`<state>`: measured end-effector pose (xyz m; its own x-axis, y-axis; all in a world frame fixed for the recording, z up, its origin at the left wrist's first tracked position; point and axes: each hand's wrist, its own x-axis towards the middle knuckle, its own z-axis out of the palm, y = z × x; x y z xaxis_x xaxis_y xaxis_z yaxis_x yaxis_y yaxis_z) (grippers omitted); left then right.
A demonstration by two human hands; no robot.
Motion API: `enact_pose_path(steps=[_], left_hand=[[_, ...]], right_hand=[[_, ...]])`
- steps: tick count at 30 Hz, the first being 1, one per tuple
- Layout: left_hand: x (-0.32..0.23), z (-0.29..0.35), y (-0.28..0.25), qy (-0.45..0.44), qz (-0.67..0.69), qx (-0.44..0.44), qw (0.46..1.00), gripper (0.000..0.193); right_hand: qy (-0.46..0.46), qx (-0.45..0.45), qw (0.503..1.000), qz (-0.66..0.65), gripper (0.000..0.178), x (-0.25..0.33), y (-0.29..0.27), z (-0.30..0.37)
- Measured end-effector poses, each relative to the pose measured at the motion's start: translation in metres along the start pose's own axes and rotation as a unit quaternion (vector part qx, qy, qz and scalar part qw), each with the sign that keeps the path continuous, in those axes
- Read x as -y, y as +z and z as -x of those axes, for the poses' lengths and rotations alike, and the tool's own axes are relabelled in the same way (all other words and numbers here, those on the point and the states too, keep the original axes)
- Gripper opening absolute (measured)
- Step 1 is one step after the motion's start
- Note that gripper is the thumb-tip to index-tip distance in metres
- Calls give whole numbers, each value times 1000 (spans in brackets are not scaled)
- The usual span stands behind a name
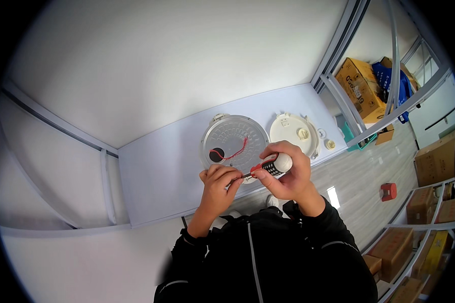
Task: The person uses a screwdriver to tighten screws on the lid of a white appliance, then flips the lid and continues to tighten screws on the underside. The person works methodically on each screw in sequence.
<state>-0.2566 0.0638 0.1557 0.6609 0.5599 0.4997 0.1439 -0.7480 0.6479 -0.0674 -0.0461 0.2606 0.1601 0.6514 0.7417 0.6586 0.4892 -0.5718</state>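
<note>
In my right hand (291, 174) is a screwdriver (271, 166) with a red and black handle and a white rounded end; the fingers wrap round the handle. Its dark shaft points left, to my left hand (220, 186), whose thumb and fingers pinch around the shaft's tip. Whether a small part sits between those fingertips is hidden. Just beyond both hands lies a round silver metal plate (240, 129) with rings of slots. A dark round spot (216, 154) shows on the plate, and a red wire (243, 147) curls over it.
Right of the plate, a round white cover (284, 132) lies on the pale table (159, 171), with a cream fitting (303, 134) in it. A small cream piece (329, 145) is near the table's right end. Boxes (360, 88) and a red stool (388, 192) stand beyond.
</note>
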Motion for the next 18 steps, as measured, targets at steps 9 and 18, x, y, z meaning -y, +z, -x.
enact_pose_path(steps=[9, 18], left_hand=[[-2, -1, -2, -3, 3, 3, 1000, 10], [-2, -1, -2, -3, 6, 2, 1000, 10]], right_hand=[[2, 21, 1000, -7, 55, 3, -1, -1], [-4, 59, 998, -23, 66, 6, -4, -16]])
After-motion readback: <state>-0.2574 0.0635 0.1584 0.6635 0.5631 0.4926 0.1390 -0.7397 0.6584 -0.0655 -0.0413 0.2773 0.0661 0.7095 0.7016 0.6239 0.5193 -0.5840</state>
